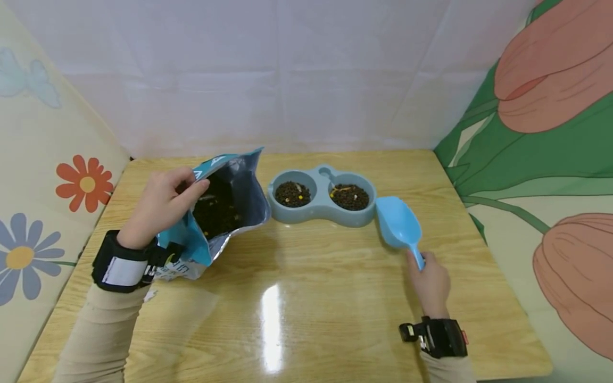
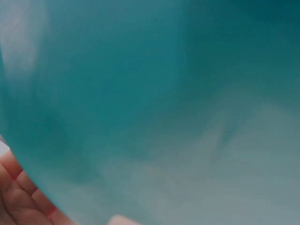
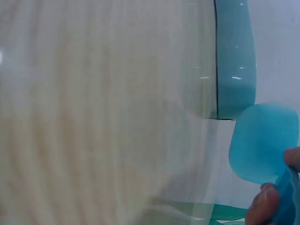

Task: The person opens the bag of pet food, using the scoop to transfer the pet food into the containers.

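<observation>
A blue bag (image 1: 191, 239) with a silver lining gapes toward the right, dark loose pellets (image 1: 215, 210) inside. My left hand (image 1: 165, 202) grips its upper left edge. Blurred blue bag (image 2: 140, 84) fills most of the left wrist view, fingers at its lower left. In my right hand (image 1: 431, 282) is the handle of a light blue scoop (image 1: 399, 221), whose bowl looks bare inside. The scoop's front edge is right beside a grey-blue double pet bowl (image 1: 316, 213). Dark pellets with a few yellow and pale bits lie in both of its hollows.
Everything stands on a glossy wooden table (image 1: 325, 314). A pale cloth wall (image 1: 278, 80) rises along the back edge, with flower-printed panels on both sides. A small white scrap (image 1: 150, 295) lies below the bag.
</observation>
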Demonstrator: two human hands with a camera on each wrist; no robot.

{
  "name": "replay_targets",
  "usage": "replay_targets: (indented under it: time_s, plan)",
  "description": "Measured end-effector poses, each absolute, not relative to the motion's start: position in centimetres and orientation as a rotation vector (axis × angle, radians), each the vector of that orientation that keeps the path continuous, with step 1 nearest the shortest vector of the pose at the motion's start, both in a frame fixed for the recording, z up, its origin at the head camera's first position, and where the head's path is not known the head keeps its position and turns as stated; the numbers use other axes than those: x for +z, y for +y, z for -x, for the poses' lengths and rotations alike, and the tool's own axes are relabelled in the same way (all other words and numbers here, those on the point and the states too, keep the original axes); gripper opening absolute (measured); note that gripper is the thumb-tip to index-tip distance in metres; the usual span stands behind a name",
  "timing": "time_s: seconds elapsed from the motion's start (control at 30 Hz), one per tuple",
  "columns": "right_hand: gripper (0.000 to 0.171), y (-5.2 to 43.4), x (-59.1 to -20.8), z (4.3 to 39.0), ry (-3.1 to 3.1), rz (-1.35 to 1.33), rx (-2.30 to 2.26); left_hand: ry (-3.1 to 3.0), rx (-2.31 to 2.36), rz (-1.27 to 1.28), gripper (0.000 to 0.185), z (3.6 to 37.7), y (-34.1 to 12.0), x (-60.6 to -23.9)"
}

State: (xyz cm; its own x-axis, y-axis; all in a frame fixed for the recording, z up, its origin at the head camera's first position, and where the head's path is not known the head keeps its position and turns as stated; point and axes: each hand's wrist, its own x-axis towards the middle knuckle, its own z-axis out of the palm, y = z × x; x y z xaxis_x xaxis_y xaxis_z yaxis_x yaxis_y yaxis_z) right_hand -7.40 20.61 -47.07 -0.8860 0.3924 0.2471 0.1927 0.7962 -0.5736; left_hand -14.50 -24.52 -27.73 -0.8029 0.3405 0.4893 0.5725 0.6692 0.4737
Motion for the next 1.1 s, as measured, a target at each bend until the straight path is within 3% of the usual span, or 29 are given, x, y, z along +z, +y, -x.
replay_targets:
  time_s: [0.57,1.1]
  plan:
    - [0.048,20.65,-47.35,6.86,-2.816,0.626,0.851,-2.535,-0.875,0.692,0.023,14.31,-24.42,-27.79]
    - [0.047,20.45,-46.69,6.6,-2.884,0.528,0.774,-2.52,-0.878,0.715,0.023,14.35,-24.42,-27.79]
